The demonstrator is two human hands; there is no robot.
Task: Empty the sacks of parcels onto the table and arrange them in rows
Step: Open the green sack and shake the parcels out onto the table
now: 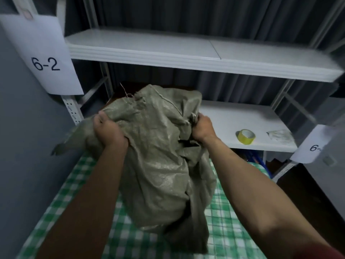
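We hold the woven sack (160, 156) in both fists: left hand (107, 130) bunches its left fold, right hand (202, 128) its right fold. The sack rests mid-table (233, 221), its top toward the far edge.

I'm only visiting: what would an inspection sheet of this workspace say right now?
Surface: table with green checked cloth.
Job's things: grey-green woven sack, bulging, over the table; no parcels visible.
Clutter: yellow tape roll and crumpled wrapper on the lower shelf.
Grips: left hand and right hand each clutch the sack's top.
Cables: nothing seen.
Surroundings: white shelving, paper sign "6-2", dark curtain.
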